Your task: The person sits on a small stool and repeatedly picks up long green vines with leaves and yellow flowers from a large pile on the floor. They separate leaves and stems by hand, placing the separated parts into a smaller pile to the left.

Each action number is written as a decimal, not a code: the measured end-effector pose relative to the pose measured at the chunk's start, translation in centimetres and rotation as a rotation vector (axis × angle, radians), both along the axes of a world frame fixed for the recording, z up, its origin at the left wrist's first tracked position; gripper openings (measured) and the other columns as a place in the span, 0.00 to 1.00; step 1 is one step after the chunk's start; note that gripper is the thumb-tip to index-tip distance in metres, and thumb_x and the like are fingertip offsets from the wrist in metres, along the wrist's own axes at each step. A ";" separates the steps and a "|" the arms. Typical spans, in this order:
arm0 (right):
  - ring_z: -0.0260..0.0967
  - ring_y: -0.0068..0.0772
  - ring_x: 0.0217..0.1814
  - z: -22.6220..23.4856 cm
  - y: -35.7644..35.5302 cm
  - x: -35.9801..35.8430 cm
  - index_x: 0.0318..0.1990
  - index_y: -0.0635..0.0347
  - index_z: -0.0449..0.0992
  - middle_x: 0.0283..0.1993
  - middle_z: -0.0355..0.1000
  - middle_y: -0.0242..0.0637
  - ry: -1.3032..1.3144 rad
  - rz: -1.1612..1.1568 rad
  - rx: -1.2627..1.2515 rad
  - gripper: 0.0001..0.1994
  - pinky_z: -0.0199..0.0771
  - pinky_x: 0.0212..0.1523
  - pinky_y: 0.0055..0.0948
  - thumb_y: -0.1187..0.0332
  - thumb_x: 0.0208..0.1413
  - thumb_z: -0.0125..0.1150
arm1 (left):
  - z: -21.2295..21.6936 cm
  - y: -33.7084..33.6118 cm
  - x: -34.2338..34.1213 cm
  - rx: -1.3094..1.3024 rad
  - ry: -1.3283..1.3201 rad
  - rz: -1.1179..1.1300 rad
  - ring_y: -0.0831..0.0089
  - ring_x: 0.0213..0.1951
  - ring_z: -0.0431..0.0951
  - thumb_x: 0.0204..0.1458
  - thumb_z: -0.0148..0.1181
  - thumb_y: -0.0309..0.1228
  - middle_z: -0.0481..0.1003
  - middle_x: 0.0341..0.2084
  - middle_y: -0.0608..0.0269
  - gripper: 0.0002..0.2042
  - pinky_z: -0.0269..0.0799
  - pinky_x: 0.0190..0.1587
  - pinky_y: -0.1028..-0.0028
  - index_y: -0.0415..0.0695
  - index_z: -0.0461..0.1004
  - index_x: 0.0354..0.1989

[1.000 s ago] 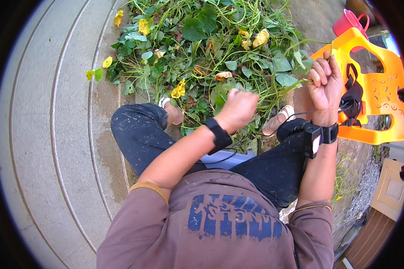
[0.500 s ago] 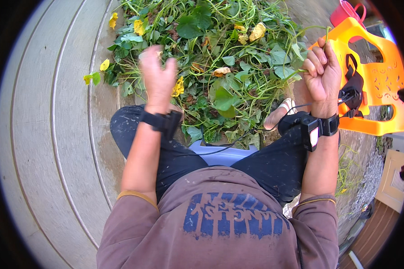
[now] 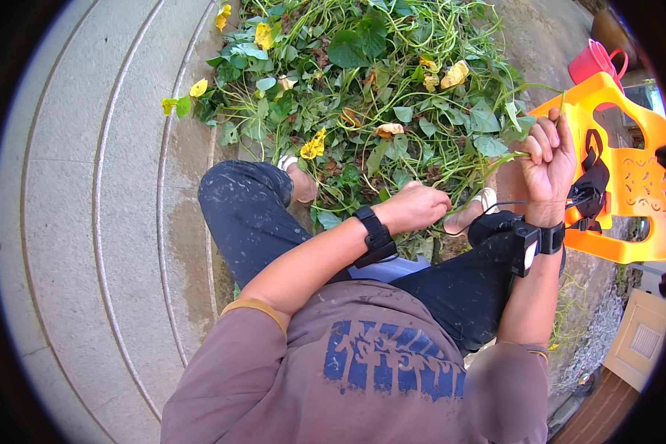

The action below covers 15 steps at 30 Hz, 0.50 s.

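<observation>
A big heap of leafy green vines lies on the ground in front of my knees, with yellow and withered leaves among it. At its right edge, raised, my right hand is closed around a thin green vine stem, part of which shows above the fingers. My left hand reaches across over the near side of the heap, its fingers curled together close to the stems below my right hand. What the left fingers hold, if anything, is hidden.
An orange plastic chair lies at the right with a black strap on it, and a red bucket stands behind. Grey ribbed steps run along the left. Beneath me is a pale purple stool. Cables hang at my right wrist.
My left hand has come down from the heap's left side and across to the right, its fingers drawing together. My right hand keeps hold of the vine stem. The view has shifted slightly.
</observation>
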State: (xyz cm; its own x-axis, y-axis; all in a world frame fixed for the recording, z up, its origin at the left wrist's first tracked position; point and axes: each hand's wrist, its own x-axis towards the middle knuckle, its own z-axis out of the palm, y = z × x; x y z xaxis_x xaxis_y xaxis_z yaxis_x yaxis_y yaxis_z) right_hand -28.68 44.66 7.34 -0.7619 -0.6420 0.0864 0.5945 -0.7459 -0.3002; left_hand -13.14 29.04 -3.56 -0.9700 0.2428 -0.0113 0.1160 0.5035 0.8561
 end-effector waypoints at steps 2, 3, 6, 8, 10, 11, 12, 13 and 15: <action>0.43 0.17 0.17 0.1 0.0 -0.3 0.41 0.69 0.68 0.19 0.50 0.27 0.017 0.018 -0.019 0.12 0.44 0.17 0.19 0.67 0.61 0.42 | -0.3 0.1 0.6 0.094 -0.063 -0.022 0.58 0.35 0.75 0.52 0.45 0.34 0.74 0.29 0.54 0.13 0.68 0.39 0.65 0.41 0.74 0.37; 0.43 0.17 0.17 0.2 0.0 -0.3 0.41 0.69 0.68 0.19 0.50 0.27 -0.007 0.015 -0.043 0.12 0.44 0.17 0.19 0.67 0.61 0.43 | -0.3 0.2 0.8 0.052 -0.054 -0.070 0.59 0.36 0.74 0.52 0.45 0.34 0.74 0.31 0.53 0.13 0.68 0.39 0.65 0.41 0.74 0.38; 0.43 0.17 0.17 0.3 0.0 -0.4 0.40 0.68 0.68 0.19 0.50 0.27 0.001 0.003 -0.048 0.12 0.44 0.17 0.19 0.67 0.61 0.42 | -0.1 0.3 1.3 0.065 -0.039 -0.150 0.60 0.38 0.73 0.54 0.46 0.35 0.73 0.34 0.54 0.13 0.67 0.39 0.66 0.43 0.72 0.41; 0.42 0.17 0.17 0.1 0.0 -0.5 0.41 0.68 0.68 0.19 0.50 0.26 0.001 0.000 -0.048 0.12 0.43 0.17 0.19 0.67 0.61 0.42 | 0.4 0.3 1.6 0.146 -0.073 -0.193 0.60 0.37 0.73 0.54 0.46 0.34 0.73 0.33 0.54 0.12 0.67 0.38 0.67 0.43 0.72 0.40; 0.43 0.17 0.16 -0.1 0.2 -0.7 0.41 0.68 0.68 0.19 0.50 0.26 0.005 -0.016 -0.034 0.12 0.43 0.17 0.19 0.67 0.61 0.42 | 1.0 0.3 2.3 0.189 -0.048 -0.175 0.58 0.35 0.73 0.54 0.45 0.33 0.72 0.29 0.54 0.11 0.67 0.38 0.66 0.41 0.73 0.34; 0.43 0.17 0.16 -0.3 0.3 -0.8 0.41 0.68 0.68 0.19 0.50 0.26 0.009 -0.005 -0.033 0.12 0.43 0.16 0.18 0.67 0.61 0.42 | 1.3 0.4 2.6 0.220 -0.046 -0.180 0.58 0.34 0.73 0.54 0.45 0.33 0.72 0.28 0.54 0.10 0.67 0.38 0.66 0.41 0.72 0.33; 0.43 0.17 0.16 -0.5 0.3 -0.9 0.41 0.68 0.68 0.19 0.50 0.26 0.015 0.003 -0.030 0.12 0.43 0.16 0.18 0.67 0.61 0.42 | 1.5 0.4 3.1 0.256 -0.048 -0.196 0.58 0.33 0.73 0.54 0.45 0.32 0.72 0.27 0.54 0.10 0.67 0.37 0.66 0.40 0.72 0.32; 0.43 0.17 0.16 -0.7 0.3 -1.1 0.41 0.67 0.68 0.19 0.50 0.26 0.020 0.006 -0.025 0.12 0.43 0.16 0.18 0.67 0.61 0.42 | 1.7 0.3 3.4 0.272 -0.035 -0.165 0.56 0.30 0.71 0.51 0.46 0.32 0.71 0.24 0.54 0.10 0.67 0.36 0.66 0.41 0.73 0.30; 0.43 0.16 0.16 -0.9 0.1 -1.1 0.42 0.67 0.68 0.19 0.51 0.25 0.044 0.003 -0.008 0.12 0.44 0.16 0.18 0.66 0.61 0.43 | 1.7 -0.1 3.9 0.122 -0.119 -0.048 0.61 0.28 0.71 0.50 0.47 0.31 0.71 0.22 0.58 0.09 0.67 0.34 0.68 0.41 0.73 0.27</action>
